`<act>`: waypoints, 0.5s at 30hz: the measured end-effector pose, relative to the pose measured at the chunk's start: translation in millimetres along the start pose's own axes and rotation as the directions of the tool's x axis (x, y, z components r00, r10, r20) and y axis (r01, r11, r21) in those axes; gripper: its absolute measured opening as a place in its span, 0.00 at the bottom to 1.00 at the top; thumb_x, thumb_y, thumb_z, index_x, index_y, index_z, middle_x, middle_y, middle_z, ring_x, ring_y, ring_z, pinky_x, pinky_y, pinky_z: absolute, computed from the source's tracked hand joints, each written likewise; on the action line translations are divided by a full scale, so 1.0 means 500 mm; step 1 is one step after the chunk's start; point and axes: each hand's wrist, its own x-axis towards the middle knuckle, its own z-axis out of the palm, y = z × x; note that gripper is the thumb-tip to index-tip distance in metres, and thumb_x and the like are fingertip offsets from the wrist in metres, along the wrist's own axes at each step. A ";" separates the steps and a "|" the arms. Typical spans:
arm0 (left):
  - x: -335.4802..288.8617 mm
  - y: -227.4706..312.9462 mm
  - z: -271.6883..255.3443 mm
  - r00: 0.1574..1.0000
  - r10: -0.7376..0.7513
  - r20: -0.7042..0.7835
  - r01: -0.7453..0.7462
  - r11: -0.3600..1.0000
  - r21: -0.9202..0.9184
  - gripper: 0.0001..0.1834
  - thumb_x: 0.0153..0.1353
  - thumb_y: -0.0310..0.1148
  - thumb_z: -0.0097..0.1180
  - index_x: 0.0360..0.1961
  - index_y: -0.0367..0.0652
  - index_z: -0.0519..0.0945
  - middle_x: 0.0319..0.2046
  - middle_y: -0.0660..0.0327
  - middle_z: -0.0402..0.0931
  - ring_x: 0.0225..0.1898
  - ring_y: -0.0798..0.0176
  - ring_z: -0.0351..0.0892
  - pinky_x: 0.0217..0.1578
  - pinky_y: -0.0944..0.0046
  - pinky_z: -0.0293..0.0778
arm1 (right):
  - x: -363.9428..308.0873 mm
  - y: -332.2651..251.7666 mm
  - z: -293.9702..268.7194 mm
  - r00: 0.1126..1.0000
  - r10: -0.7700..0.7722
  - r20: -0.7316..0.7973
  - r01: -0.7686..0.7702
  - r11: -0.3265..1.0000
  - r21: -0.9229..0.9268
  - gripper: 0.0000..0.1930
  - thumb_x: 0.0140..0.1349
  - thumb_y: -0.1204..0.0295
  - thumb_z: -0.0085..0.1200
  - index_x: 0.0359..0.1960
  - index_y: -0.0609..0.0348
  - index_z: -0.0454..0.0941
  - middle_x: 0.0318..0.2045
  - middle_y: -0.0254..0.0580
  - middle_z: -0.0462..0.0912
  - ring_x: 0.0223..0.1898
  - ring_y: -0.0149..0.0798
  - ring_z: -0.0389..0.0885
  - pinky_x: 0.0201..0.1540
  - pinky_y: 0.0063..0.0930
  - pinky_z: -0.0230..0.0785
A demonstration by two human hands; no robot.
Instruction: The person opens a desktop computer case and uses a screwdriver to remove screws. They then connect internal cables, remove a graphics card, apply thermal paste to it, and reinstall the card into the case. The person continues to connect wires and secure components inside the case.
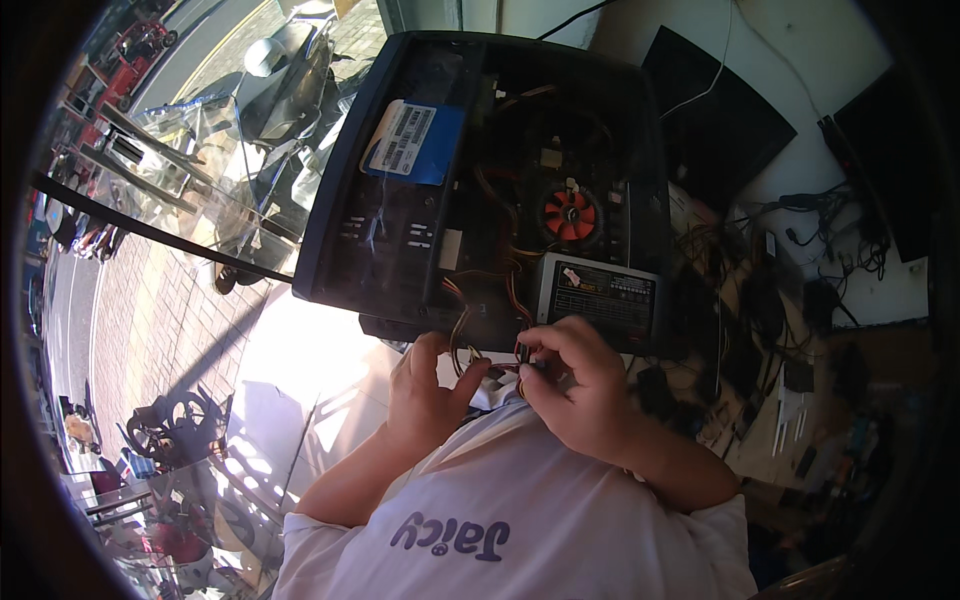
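Note:
An opened black computer case (470, 200) lies in front of me, its inside facing up. A power supply (600, 300) with a label sits at its near right corner, close to a red-bladed fan (570, 214). Thin power cables (520, 290) run from the case toward me. My right hand (585, 385) pinches a dark connector on one of these cables between thumb and forefinger. Just left of it, my left hand (425, 385) curls around another cable with yellow and black wires (459, 340). Its lower fingers are partly hidden.
Dark flat panels (715, 110) and tangled cables (840, 225) are on the right. A small dark box (840, 370) sits among clutter there. Left of the case, clear sheeting and a motorbike with a white helmet-like dome (265, 57) stand along a brick pavement (150, 310).

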 end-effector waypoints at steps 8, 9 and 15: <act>0.066 0.052 -0.181 0.876 -0.184 0.446 0.472 0.133 -0.872 0.19 0.73 0.29 0.41 0.57 0.25 0.70 0.18 0.66 0.64 0.13 0.74 0.64 0.14 0.71 0.68 | -0.018 -0.012 -0.062 0.994 0.033 0.107 -0.019 0.991 -0.129 0.14 0.58 0.85 0.61 0.47 0.67 0.77 0.38 0.44 0.77 0.30 0.32 0.81 0.31 0.23 0.74; 0.090 0.062 -0.200 0.888 -0.159 0.431 0.446 0.077 -0.892 0.21 0.75 0.32 0.39 0.60 0.24 0.68 0.17 0.67 0.61 0.12 0.74 0.61 0.13 0.71 0.67 | -0.012 -0.018 -0.067 0.989 0.010 0.151 0.015 0.986 -0.166 0.15 0.57 0.85 0.61 0.46 0.67 0.76 0.38 0.44 0.77 0.28 0.33 0.81 0.29 0.25 0.74; 0.246 0.099 -0.201 0.796 -0.148 0.587 0.522 -0.323 -0.789 0.17 0.77 0.32 0.36 0.57 0.28 0.65 0.19 0.70 0.54 0.16 0.75 0.51 0.13 0.74 0.51 | 0.070 -0.058 -0.057 0.968 -0.219 0.122 0.236 0.959 -0.155 0.09 0.59 0.82 0.60 0.41 0.69 0.79 0.30 0.44 0.81 0.29 0.35 0.82 0.28 0.26 0.74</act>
